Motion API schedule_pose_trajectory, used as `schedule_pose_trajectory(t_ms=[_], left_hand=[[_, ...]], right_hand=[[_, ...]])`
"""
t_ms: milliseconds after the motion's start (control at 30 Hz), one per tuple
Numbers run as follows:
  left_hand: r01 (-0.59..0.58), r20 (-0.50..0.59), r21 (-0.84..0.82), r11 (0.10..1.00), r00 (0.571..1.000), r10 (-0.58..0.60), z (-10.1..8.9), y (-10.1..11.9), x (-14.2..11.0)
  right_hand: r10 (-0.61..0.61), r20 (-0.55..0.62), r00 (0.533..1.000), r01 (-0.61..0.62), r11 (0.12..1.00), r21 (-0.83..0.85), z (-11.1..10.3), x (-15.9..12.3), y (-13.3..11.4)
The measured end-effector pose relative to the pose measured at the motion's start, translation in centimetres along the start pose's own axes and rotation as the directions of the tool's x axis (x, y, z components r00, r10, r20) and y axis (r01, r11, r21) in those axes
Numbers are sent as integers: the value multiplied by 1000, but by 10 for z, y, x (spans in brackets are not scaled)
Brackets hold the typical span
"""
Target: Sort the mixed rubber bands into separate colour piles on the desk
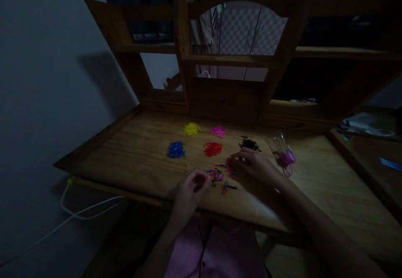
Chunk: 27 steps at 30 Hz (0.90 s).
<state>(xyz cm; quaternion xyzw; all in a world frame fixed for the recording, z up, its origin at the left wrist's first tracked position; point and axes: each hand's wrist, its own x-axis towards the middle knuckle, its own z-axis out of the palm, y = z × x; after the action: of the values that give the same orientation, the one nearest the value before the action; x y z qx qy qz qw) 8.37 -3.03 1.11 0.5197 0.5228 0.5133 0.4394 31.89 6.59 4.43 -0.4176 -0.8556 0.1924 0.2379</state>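
My left hand [192, 186] is curled, thumb and forefinger pressed together at the left side of a mixed pile [216, 173] of small coloured pieces, thin like rubber bands. Whatever it pinches is too small to name. Over the right side of that pile, my right hand [249, 161] reaches down with its fingers together, their tips dim and partly hidden. Beyond the hands lie single-colour heaps: blue [176, 149], red [213, 149], yellow [191, 129] and pink [217, 131]. A black heap [249, 144] sits just behind my right hand.
A clear bottle with a pink cap [287, 157] lies on the wooden desk [132, 144], right of my right hand. Wooden shelving [226, 98] rises along the back. At the left, a white cable [78, 215] hangs below the desk edge. The light is dim.
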Motion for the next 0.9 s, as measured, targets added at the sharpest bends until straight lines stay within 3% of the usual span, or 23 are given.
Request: schedule_pose_trajectory(t_ms=[267, 633, 900], left_hand=[[-21, -1, 29, 999, 1000, 21, 1, -1, 0], [-14, 15, 42, 999, 1000, 13, 0, 6, -3], [-15, 16, 39, 999, 1000, 14, 0, 6, -3]], right_hand=[[-74, 21, 997, 73, 995, 61, 7, 1, 4], [6, 33, 999, -9, 997, 78, 9, -2, 6], [-1, 22, 1000, 0, 998, 58, 2, -2, 5]])
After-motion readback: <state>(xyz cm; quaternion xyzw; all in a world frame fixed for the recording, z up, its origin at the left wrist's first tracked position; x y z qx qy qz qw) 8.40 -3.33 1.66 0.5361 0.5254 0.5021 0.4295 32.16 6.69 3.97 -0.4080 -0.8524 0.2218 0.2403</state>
